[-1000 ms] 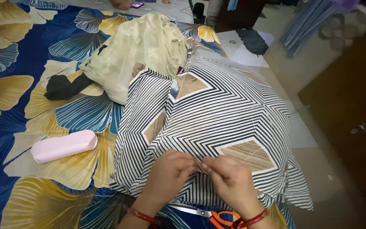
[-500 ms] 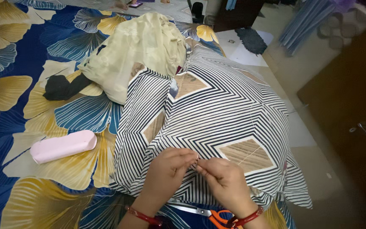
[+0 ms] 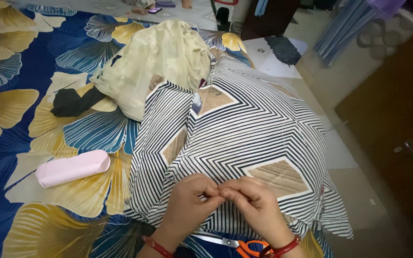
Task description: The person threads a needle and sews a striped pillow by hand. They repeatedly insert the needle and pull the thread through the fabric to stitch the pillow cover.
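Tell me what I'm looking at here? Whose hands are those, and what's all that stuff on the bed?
The camera sits on a person's head and looks down, so those are that person's own hands. The left hand and right hand meet fingertip to fingertip, pinching the striped pillow cover; what they pinch there is too small to see. Orange-handled scissors lie just below the wrists. On the flowered bedsheet also lie a pink case, a cream cloth bundle and a small black cloth.
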